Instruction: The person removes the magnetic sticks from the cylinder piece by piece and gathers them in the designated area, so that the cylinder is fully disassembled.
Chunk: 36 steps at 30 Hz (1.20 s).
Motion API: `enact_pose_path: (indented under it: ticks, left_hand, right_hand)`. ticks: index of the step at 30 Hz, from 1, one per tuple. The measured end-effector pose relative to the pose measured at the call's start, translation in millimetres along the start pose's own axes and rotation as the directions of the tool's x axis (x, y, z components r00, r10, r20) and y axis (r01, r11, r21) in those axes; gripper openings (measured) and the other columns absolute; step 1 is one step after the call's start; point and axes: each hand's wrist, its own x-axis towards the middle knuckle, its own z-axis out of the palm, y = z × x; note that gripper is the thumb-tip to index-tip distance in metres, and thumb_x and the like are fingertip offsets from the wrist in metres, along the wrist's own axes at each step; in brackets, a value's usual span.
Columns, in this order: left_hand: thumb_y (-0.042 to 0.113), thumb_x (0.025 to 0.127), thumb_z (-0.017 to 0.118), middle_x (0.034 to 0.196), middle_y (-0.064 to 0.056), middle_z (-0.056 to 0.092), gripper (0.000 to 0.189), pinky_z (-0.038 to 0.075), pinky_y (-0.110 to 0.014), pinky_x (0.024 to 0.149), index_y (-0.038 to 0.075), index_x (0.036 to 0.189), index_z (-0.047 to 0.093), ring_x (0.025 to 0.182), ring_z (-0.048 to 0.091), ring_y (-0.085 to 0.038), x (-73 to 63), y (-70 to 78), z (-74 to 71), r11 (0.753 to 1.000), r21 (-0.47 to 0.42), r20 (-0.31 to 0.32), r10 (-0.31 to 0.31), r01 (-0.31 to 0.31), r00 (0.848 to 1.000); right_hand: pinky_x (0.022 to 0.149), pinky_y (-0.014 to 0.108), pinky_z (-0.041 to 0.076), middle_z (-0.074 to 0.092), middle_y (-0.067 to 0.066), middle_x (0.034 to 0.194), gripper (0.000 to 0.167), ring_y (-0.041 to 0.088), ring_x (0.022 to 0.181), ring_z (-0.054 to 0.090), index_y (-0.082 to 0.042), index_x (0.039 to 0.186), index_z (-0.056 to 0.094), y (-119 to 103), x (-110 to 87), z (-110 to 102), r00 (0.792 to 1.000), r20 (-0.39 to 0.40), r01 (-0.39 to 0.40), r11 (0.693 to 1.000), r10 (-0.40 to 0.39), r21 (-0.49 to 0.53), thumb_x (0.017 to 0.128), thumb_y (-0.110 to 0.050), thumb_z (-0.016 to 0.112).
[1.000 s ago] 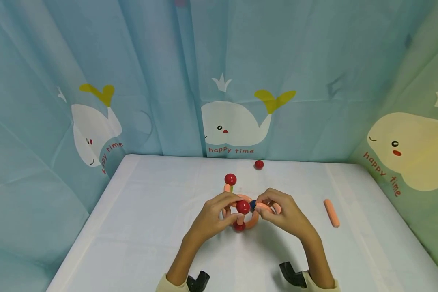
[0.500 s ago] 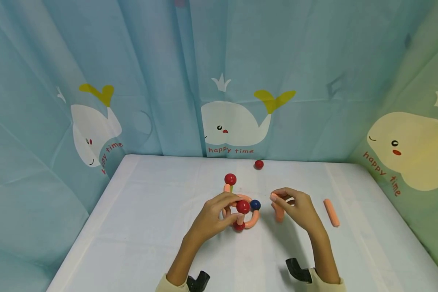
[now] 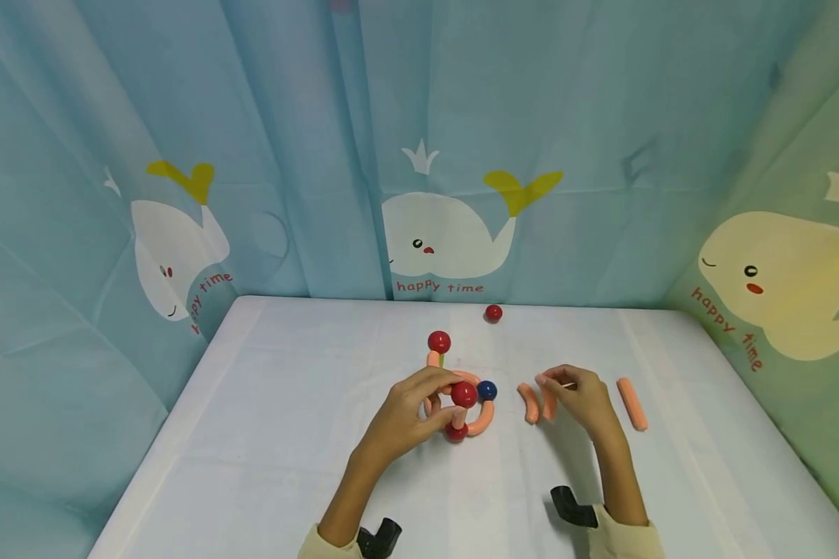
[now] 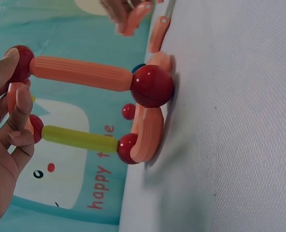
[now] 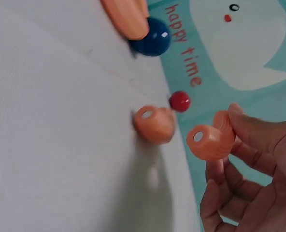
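Head view: the left hand (image 3: pixel 409 411), at lower centre, has its thumb and fingers curled on a near top red ball (image 3: pixel 464 394) of a ball-and-rod structure (image 3: pixel 485 415) standing on the white table (image 3: pixel 287 435). Another red ball (image 3: pixel 439 341) tops its far corner, and a navy-blue ball (image 3: pixel 487 390) sits at the right of its ring-like base. Right of centre, the right hand (image 3: pixel 579 396) pinches a curved orange rod (image 3: pixel 548 402) between thumb and fingertips; a second curved orange rod (image 3: pixel 529 404) lies just left of it. A straight orange rod (image 3: pixel 632 404) lies further right, and a loose red ball (image 3: pixel 493 313) rests near the table's back edge.

In the left wrist view, a ribbed orange rod (image 4: pixel 82 73) crosses the upper left, with a yellow-green rod (image 4: pixel 80 138) below it, each joining two red balls. In the right wrist view, the pinched rod shows a pale round disc on its end at right of centre.
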Motion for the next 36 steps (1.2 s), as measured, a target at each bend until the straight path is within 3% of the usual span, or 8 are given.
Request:
enact_pose_path:
  ticks: [3, 7, 14, 22, 36]
  left_hand:
    - [0.020, 0.090, 0.071, 0.103, 0.003, 0.062, 0.037, 0.049, -0.017, 0.063, 0.013, 0.125, 0.064, 0.074, 0.054, -0.009, 0.0, 0.0, 0.2, 1.000, 0.008, -0.001, -0.004, 0.004, 1.000]
    - [0.021, 0.090, 0.072, 0.107, 0.002, 0.063, 0.037, 0.053, -0.024, 0.063, 0.013, 0.125, 0.064, 0.075, 0.056, -0.012, -0.2, 0.5, -0.2, 1.000, -0.003, -0.001, -0.012, 0.012, 1.000]
    - [0.023, 0.090, 0.072, 0.108, 0.003, 0.063, 0.038, 0.052, -0.020, 0.064, 0.013, 0.125, 0.064, 0.078, 0.055, -0.010, 0.7, 1.2, -0.2, 1.000, 0.006, 0.003, -0.014, 0.014, 1.000]
    - [0.021, 0.089, 0.073, 0.112, 0.001, 0.064, 0.039, 0.053, -0.026, 0.063, 0.012, 0.126, 0.064, 0.075, 0.055, -0.010, 1.1, 2.5, -0.8, 1.000, 0.005, 0.002, -0.011, 0.011, 1.000]
    - [0.021, 0.091, 0.070, 0.110, 0.003, 0.063, 0.037, 0.055, -0.030, 0.062, 0.015, 0.126, 0.063, 0.076, 0.055, -0.010, -0.1, 3.9, -0.8, 1.000, 0.007, 0.008, -0.025, 0.025, 1.000]
  right_hand:
    - [0.068, 0.029, 0.045, 0.068, 0.016, 0.100, 0.031, 0.023, 0.087, 0.059, -0.002, 0.107, 0.069, 8, 3.2, 3, 0.999, 0.018, -0.043, 0.999, 0.043, -0.004, 0.095, -0.029, 0.064]
    - [0.068, 0.031, 0.045, 0.068, 0.020, 0.100, 0.031, 0.029, 0.090, 0.060, 0.002, 0.105, 0.069, 13, 5.2, 5, 0.997, 0.023, -0.071, 0.997, 0.071, -0.022, 0.095, -0.027, 0.063]
    - [0.073, 0.041, 0.049, 0.067, 0.026, 0.104, 0.032, 0.034, 0.093, 0.062, 0.006, 0.105, 0.066, 17, 3.3, 2, 0.996, 0.024, -0.087, 0.993, 0.089, -0.078, 0.094, -0.023, 0.062]
    - [0.060, 0.031, 0.047, 0.066, 0.025, 0.097, 0.031, 0.023, 0.076, 0.060, 0.009, 0.104, 0.064, 16, -1.8, -9, 0.982, 0.137, -0.111, 0.985, 0.129, -0.132, 0.093, -0.020, 0.060]
    - [0.058, 0.029, 0.045, 0.066, 0.015, 0.086, 0.028, 0.019, 0.071, 0.057, 0.008, 0.104, 0.064, 7, -3.4, -3, 0.984, 0.145, -0.090, 0.989, 0.107, -0.117, 0.094, -0.019, 0.061]
